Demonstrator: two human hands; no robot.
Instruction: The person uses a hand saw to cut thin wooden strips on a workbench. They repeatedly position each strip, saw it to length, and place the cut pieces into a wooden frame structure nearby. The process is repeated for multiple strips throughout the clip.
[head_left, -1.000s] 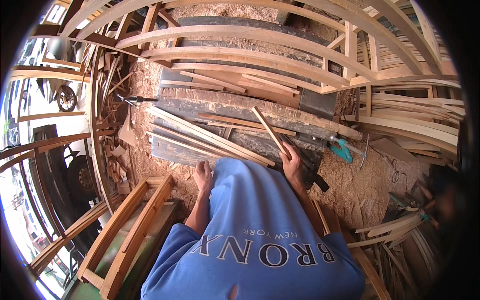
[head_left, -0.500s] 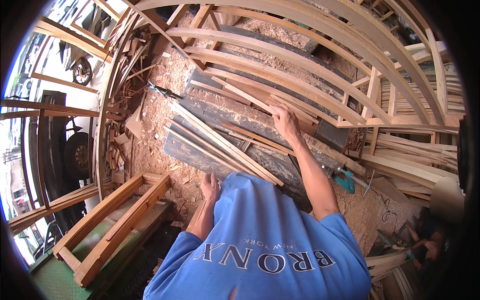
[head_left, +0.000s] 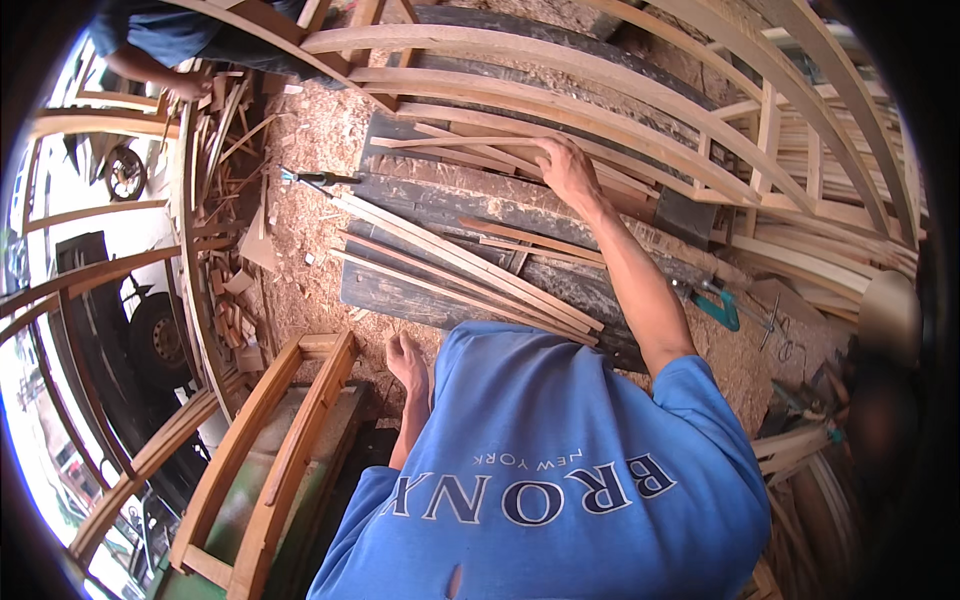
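A thin wooden strip (head_left: 455,142) is gripped at its right end by my right hand (head_left: 568,170), over the far side of the dark workbench (head_left: 390,290). Its other end points left, crossing above more loose strips. My left hand (head_left: 406,362) is low beside my blue shirt, at the bench's near left, with its fingers curled together; whether anything is in them is hidden. Several long pale strips (head_left: 470,262) lie slantwise on the bench between my hands. A shorter brown strip (head_left: 530,234) rests nearer my right forearm.
Curved wooden frames (head_left: 560,110) arch over the far side. Clamps (head_left: 715,305) (head_left: 318,179) sit at both bench ends. A slatted wooden frame (head_left: 290,440) stands at near left. Sawdust (head_left: 300,225) covers the floor. At upper left another person (head_left: 215,45) reaches toward stacked offcuts.
The strip in my right hand has swung from slanting to nearly level across the view. My left hand has shifted slightly left and up. Another person has come into view at upper left.
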